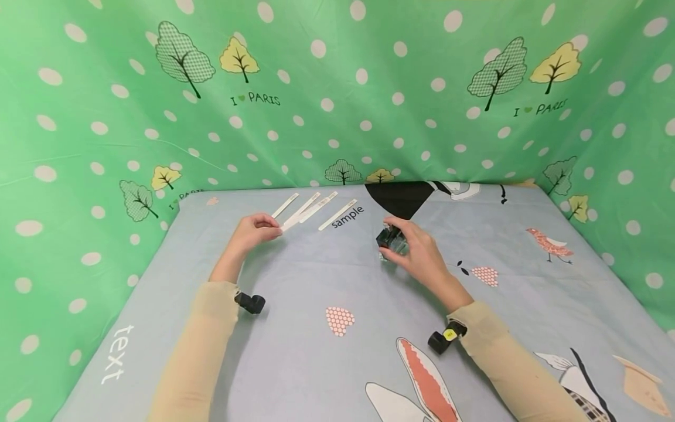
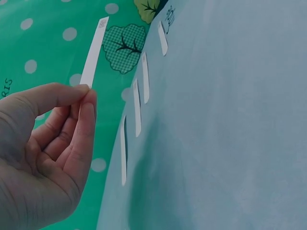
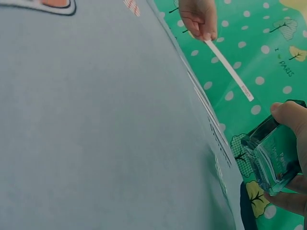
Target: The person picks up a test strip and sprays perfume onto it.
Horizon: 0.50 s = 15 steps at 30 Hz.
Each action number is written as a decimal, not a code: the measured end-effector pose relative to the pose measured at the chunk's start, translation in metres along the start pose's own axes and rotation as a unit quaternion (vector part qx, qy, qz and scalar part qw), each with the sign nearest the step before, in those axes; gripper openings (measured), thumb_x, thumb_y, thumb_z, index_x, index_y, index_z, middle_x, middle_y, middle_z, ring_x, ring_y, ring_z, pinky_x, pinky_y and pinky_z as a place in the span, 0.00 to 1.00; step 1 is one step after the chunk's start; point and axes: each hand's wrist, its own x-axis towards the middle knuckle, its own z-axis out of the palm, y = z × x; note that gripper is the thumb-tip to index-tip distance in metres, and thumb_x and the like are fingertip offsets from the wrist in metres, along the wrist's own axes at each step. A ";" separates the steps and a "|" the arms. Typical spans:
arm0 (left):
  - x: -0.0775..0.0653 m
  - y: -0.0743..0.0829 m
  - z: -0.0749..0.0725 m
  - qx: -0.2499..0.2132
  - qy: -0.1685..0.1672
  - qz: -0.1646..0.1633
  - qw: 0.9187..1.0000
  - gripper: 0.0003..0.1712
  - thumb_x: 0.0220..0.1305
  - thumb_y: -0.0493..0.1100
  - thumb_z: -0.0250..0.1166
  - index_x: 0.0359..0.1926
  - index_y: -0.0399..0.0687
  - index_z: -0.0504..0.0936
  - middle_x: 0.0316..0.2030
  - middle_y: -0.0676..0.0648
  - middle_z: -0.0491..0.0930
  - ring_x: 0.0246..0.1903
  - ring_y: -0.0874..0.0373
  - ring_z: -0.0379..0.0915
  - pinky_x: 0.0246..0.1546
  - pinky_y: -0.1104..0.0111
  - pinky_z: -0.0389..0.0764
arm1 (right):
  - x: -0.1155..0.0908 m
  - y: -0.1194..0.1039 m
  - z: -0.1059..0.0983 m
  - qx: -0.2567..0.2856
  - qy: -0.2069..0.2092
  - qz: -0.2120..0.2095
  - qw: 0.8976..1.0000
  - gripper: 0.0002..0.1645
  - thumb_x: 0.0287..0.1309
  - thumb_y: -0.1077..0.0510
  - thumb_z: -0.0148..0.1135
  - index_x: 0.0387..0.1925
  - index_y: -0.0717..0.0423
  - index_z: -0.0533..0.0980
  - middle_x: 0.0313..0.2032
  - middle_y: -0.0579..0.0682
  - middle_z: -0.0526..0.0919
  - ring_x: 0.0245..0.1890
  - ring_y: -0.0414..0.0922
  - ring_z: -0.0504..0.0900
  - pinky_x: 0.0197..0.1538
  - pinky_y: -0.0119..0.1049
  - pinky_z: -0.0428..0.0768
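My left hand [image 1: 255, 231] pinches one end of a white paper test strip [image 2: 95, 55] between thumb and fingertips. The strip is raised above the cloth, its small printed end pointing away from the hand. My right hand [image 1: 422, 249] grips a clear glass perfume bottle [image 3: 274, 158] with a black top [image 1: 388, 236]. Thumb and fingers hold the bottle from opposite sides, and it is tilted, above the table. The lettering on its glass is too small to read fully. Several more paper strips [image 1: 337, 215] lie spaced apart on the cloth, beyond and right of my left hand.
A grey-blue printed cloth [image 1: 295, 363] covers the table, with hearts, a bird and words printed on it. Green dotted curtains [image 1: 337, 105] stand along the back and both sides. Each wrist carries a small black camera [image 1: 250, 302].
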 end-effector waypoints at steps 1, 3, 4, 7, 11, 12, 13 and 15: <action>0.000 0.000 0.001 0.000 -0.002 0.001 1.000 0.09 0.59 0.34 0.70 0.39 0.37 0.78 0.26 0.61 0.81 0.28 0.69 0.79 0.41 0.69 0.85 | 0.000 0.000 0.000 0.001 0.000 0.000 1.000 0.40 0.51 0.54 0.77 0.64 0.46 0.69 0.55 0.57 0.82 0.53 0.58 0.84 0.50 0.53 0.85; -0.001 0.000 0.002 0.008 -0.006 0.003 1.000 0.09 0.59 0.35 0.70 0.39 0.38 0.79 0.26 0.61 0.81 0.28 0.69 0.79 0.42 0.68 0.85 | 0.000 0.000 0.001 0.003 -0.001 0.001 1.000 0.40 0.51 0.54 0.77 0.64 0.46 0.69 0.56 0.57 0.81 0.54 0.58 0.83 0.51 0.53 0.85; -0.002 0.000 0.003 0.009 -0.006 0.002 1.000 0.09 0.59 0.35 0.70 0.39 0.39 0.79 0.26 0.61 0.81 0.28 0.68 0.79 0.42 0.67 0.85 | 0.000 0.000 0.001 0.002 -0.002 0.001 1.000 0.41 0.51 0.54 0.77 0.64 0.46 0.68 0.56 0.57 0.81 0.54 0.58 0.83 0.52 0.53 0.85; -0.003 0.001 0.005 0.012 -0.014 0.002 1.000 0.09 0.60 0.36 0.70 0.38 0.40 0.79 0.26 0.62 0.80 0.29 0.67 0.79 0.42 0.67 0.85 | 0.000 -0.001 0.002 0.002 -0.002 0.001 1.000 0.41 0.50 0.54 0.77 0.64 0.46 0.68 0.57 0.57 0.81 0.55 0.58 0.83 0.52 0.53 0.84; -0.003 0.003 0.007 0.002 -0.023 -0.003 1.000 0.09 0.60 0.36 0.71 0.38 0.40 0.79 0.26 0.61 0.80 0.29 0.67 0.80 0.42 0.69 0.85 | 0.000 -0.001 0.003 0.003 -0.003 0.004 1.000 0.41 0.51 0.54 0.77 0.64 0.46 0.68 0.58 0.57 0.80 0.55 0.57 0.83 0.52 0.53 0.84; -0.003 0.003 0.007 -0.001 -0.026 -0.007 1.000 0.09 0.60 0.36 0.70 0.39 0.39 0.79 0.26 0.61 0.80 0.29 0.67 0.80 0.42 0.68 0.85 | 0.000 -0.002 0.003 0.004 -0.003 0.005 1.000 0.41 0.51 0.53 0.77 0.64 0.46 0.68 0.58 0.57 0.80 0.55 0.57 0.82 0.52 0.53 0.84; -0.003 0.003 0.008 -0.002 -0.026 -0.008 1.000 0.09 0.60 0.36 0.70 0.38 0.40 0.79 0.26 0.61 0.80 0.29 0.67 0.80 0.42 0.68 0.85 | 0.000 -0.001 0.004 0.003 -0.004 0.006 1.000 0.41 0.51 0.53 0.77 0.64 0.45 0.68 0.58 0.56 0.80 0.55 0.57 0.83 0.52 0.53 0.84; -0.008 0.011 0.009 -0.009 -0.030 -0.014 0.999 0.09 0.60 0.35 0.70 0.38 0.39 0.79 0.26 0.60 0.80 0.29 0.68 0.79 0.42 0.68 0.85 | 0.000 -0.001 0.004 0.002 -0.004 0.007 1.000 0.41 0.51 0.53 0.77 0.65 0.45 0.68 0.58 0.56 0.80 0.55 0.57 0.83 0.52 0.53 0.84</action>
